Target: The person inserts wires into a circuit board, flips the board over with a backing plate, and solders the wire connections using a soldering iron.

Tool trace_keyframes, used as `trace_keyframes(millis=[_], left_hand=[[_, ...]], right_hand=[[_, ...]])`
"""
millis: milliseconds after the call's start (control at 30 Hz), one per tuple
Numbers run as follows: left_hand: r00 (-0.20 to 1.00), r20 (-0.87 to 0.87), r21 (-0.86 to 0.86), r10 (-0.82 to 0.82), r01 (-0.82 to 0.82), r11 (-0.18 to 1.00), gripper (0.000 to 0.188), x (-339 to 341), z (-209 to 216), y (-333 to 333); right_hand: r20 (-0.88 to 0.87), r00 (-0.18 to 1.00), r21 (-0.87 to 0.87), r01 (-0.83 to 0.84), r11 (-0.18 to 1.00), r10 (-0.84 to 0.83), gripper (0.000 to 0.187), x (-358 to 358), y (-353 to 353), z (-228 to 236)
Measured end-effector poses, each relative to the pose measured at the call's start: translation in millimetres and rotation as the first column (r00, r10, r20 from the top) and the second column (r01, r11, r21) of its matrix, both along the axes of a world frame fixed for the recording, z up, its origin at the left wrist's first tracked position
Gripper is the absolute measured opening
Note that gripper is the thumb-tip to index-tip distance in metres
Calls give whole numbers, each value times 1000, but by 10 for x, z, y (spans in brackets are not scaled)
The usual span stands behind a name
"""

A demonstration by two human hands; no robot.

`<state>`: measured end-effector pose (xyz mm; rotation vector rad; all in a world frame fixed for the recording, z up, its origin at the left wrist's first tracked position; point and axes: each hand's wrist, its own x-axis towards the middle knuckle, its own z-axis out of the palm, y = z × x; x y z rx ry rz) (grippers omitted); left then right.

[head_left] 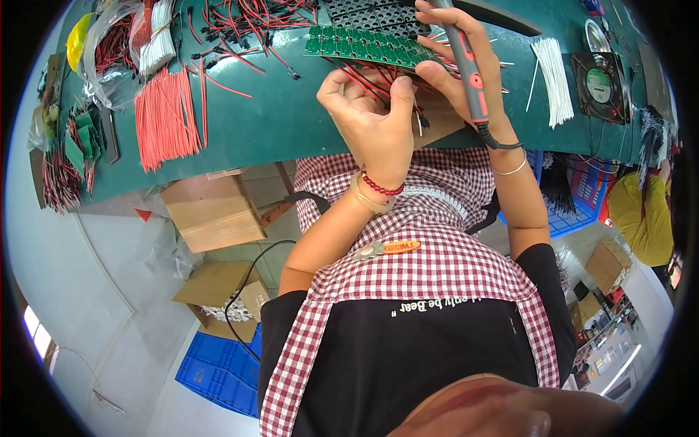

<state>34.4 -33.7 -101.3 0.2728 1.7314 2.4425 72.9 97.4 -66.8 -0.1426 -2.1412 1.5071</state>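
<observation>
A green circuit board panel (364, 46) is tilted up at the table's near edge, with red and black wires (368, 81) hanging below it. My left hand (375, 127) is closed on these wires just under the panel, thumb and fingers bent together. My right hand (466, 69) wraps around a soldering iron (466, 65) with a grey and red handle, its cord running down past my wrist. The right thumb is close to the panel's right end. The iron's tip is out of view beyond the upper edge. Behind the panel sits a black perforated tray (375, 16).
Bundled red wires (166, 120) and loose red-black connector leads (251, 22) lie to the left on the green table (277, 124). On the right are white wires (553, 80) and a black fan (601, 87). Cardboard boxes (211, 211) and a blue crate (218, 368) stand below.
</observation>
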Motion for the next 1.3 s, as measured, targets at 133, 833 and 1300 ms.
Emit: trace_keyframes(millis=[133,833,1300], left_hand=[[982,150,44,-118,112,993,46,-23,107,-38],[866,360,289,-347,250,924,19,-68,134,-15],[822,425,305,-379,264,915,20,-100,103,-14]], right_hand=[[2,1000,41,6,999,-6,62,14,40,-84],[-397,915,-295,-198,935,69,63,-297,-23,-440],[13,992,-94,125,988,-124,70,-26,-67,-155]])
